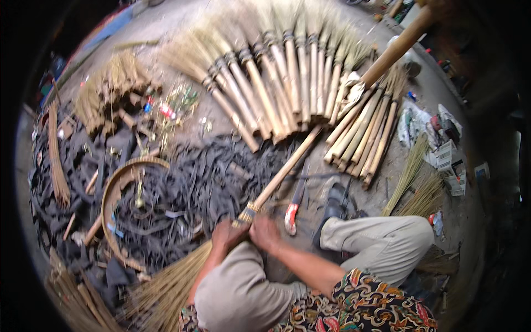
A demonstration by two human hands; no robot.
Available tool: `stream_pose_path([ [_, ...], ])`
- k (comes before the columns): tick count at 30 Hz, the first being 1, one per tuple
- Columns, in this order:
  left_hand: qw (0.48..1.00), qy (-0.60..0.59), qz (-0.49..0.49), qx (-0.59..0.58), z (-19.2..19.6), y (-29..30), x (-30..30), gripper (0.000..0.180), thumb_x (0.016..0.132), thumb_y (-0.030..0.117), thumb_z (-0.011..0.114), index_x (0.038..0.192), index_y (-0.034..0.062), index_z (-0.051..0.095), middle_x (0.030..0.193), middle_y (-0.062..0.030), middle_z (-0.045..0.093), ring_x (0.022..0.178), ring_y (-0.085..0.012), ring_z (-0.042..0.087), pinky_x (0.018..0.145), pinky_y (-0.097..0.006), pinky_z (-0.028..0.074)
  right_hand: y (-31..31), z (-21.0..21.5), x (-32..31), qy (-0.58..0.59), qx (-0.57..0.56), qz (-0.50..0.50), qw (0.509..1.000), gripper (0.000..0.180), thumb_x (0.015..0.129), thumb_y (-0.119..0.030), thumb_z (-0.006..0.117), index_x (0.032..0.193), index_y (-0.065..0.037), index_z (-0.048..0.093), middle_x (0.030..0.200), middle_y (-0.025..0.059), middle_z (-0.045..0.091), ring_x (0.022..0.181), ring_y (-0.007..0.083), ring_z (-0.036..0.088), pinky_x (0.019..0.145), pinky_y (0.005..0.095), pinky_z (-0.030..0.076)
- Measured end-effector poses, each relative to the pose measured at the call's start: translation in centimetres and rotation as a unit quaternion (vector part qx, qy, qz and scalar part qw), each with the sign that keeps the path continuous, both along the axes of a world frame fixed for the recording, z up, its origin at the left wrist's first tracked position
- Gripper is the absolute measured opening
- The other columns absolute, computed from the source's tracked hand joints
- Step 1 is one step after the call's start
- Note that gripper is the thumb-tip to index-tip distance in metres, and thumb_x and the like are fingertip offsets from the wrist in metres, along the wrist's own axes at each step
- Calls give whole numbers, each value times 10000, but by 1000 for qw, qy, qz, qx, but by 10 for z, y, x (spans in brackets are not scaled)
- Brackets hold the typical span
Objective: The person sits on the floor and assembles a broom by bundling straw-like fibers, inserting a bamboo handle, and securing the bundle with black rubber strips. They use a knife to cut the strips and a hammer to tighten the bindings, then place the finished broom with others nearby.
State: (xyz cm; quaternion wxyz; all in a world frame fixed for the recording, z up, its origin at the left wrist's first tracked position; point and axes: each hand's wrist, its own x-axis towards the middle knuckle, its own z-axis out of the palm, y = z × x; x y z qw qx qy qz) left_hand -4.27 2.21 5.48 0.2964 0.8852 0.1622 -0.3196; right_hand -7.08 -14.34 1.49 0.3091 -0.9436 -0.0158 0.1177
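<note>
Broom of straw-coloured bristles bound to a long pale bamboo handle (pixel 282 171) lies slanted across the person's lap, its bristle fan trailing down past the left hand and its handle running up and away from both hands. The left hand (pixel 225 235) and right hand (pixel 264 232) sit side by side, both closed around the dark wrapped binding where bristles meet handle. It looks light and long; the handle seems stiff, the bristles springy and likely to splay, so the firmest hold is probably right at the binding.

Just beyond the right hand lies a red-handled knife (pixel 293 206) on the ground. Beyond the left hand spreads a heap of black rubber strips (pixel 193 177) with a round woven bamboo hoop (pixel 113 191) on it. Far above both hands, a fanned row of finished brooms (pixel 282 83) lies on the concrete floor (pixel 166 27).
</note>
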Motion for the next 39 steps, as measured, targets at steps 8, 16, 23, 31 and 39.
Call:
stream_pose_path([
  [8, 992, -29, -121, 17, -16, 12, -10, 961, 722, 640, 806, 1375, -28, 581, 1259, -281, 712, 1218, -402, 678, 1036, -476, 516, -37, 6, 11, 31, 57, 161, 985, 236, 988, -220, 636, 1120, -27, 606, 1063, 259, 643, 974, 500, 664, 850, 564, 554],
  [16, 984, -16, -166, -58, 26, 50, 15, 726, 708, 435, 918, 1241, 45, 616, 1121, -252, 727, 1069, -448, 696, 912, -492, 556, -112, 35, 94, -75, -168, 56, 981, 679, 909, -277, 813, 1458, -57, 479, 1453, 193, 527, 1372, 375, 509, 1144, 496, 439],
  [23, 931, -110, -300, 174, 224, 120, 36, 652, 709, 295, 895, 1307, 176, 665, 1109, -126, 751, 1080, -324, 717, 1021, -531, 505, -155, 66, 156, -108, -233, 97, 962, 857, 792, -175, 836, 1546, -169, 428, 1529, 118, 525, 1509, 327, 402, 1278, 592, 204],
  [31, 787, -527, -203, 248, 346, 78, 23, 648, 823, 230, 851, 1421, 162, 611, 1332, -116, 634, 1316, -311, 588, 1219, -621, 356, -76, 39, 78, -44, 45, 92, 994, 346, 792, -378, 850, 901, -63, 756, 816, 216, 725, 771, 383, 726, 717, 471, 563],
  [39, 852, -248, -460, -17, 338, 9, -41, 650, 953, 487, 711, 1464, 110, 568, 1307, -157, 658, 1191, -370, 659, 1039, -473, 519, -17, 38, 5, 130, 289, -29, 948, 408, 866, -407, 813, 1004, -26, 763, 861, 137, 769, 766, 215, 719, 726, 394, 557],
])
